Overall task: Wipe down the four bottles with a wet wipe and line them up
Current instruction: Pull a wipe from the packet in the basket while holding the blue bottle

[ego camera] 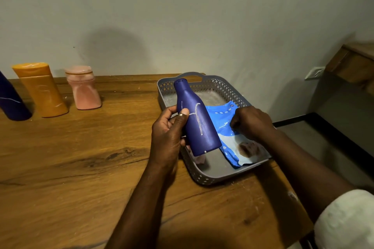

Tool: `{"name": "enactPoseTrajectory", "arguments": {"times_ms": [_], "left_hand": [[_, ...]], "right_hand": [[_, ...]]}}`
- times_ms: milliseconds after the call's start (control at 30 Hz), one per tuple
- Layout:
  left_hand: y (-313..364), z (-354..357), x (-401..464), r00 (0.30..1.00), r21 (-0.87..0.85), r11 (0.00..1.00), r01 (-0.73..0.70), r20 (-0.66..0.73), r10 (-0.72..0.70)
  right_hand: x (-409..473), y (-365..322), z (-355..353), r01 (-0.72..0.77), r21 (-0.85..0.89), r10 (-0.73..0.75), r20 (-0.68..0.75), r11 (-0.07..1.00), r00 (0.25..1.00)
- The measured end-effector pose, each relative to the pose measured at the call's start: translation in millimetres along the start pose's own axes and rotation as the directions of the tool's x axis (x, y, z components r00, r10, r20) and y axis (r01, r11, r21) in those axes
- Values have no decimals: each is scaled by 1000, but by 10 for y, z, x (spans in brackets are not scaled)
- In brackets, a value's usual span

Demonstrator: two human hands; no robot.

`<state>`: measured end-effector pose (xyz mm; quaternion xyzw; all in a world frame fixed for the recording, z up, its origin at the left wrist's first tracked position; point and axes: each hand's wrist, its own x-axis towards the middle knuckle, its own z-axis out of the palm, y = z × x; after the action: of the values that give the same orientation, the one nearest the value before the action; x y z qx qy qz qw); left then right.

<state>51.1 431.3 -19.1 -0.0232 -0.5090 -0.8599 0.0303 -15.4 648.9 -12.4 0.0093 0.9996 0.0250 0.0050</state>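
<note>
My left hand (168,133) holds a dark blue bottle (199,127) tilted above the left side of the grey basket (214,176). Its cap points away from me and pale scratch marks run down its front. My right hand (252,122) is closed, knuckles up, on the blue wet wipe pack (226,119) lying in the basket; what its fingertips pinch is hidden. Three bottles stand in a row at the far left of the table: a dark blue one (11,99) cut off by the frame edge, an orange one (41,89) and a pink one (84,87).
The wooden table (81,157) runs up to a pale wall. A small pinkish thing (199,159) lies in the basket under the held bottle. A white sleeve (344,220) shows at the lower right. A wooden shelf (354,64) and a wall socket (314,73) are at the right.
</note>
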Motion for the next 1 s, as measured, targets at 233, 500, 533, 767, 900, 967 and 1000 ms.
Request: {"name": "enactPoseTrajectory", "arguments": {"times_ms": [233, 500, 533, 767, 900, 967, 1000], "left_hand": [[-13, -10, 10, 1000, 0, 1000, 4, 4, -4], [-3, -8, 12, 1000, 6, 1000, 3, 11, -3], [2, -5, 8, 1000, 10, 1000, 0, 15, 0], [4, 60, -26, 997, 69, 997, -33, 76, 28], [-4, 66, -34, 997, 78, 996, -31, 78, 25], [-7, 60, -30, 998, 67, 998, -22, 63, 17], [-12, 59, -27, 998, 66, 998, -19, 60, 15]], "right_hand": [[61, -3, 58, 29, -94, -24, 47, 995, 999], [72, 139, 74, -29, 166, 19, 62, 986, 998], [65, 165, 54, -36, 205, 23, 64, 978, 998], [17, 263, -55, -33, 322, 28, 19, 946, 999], [-13, 276, -92, -104, 457, 110, 13, 884, 994], [-24, 274, -80, -119, 505, 147, -15, 855, 989], [-31, 262, -76, -116, 528, 150, -23, 842, 988]]}}
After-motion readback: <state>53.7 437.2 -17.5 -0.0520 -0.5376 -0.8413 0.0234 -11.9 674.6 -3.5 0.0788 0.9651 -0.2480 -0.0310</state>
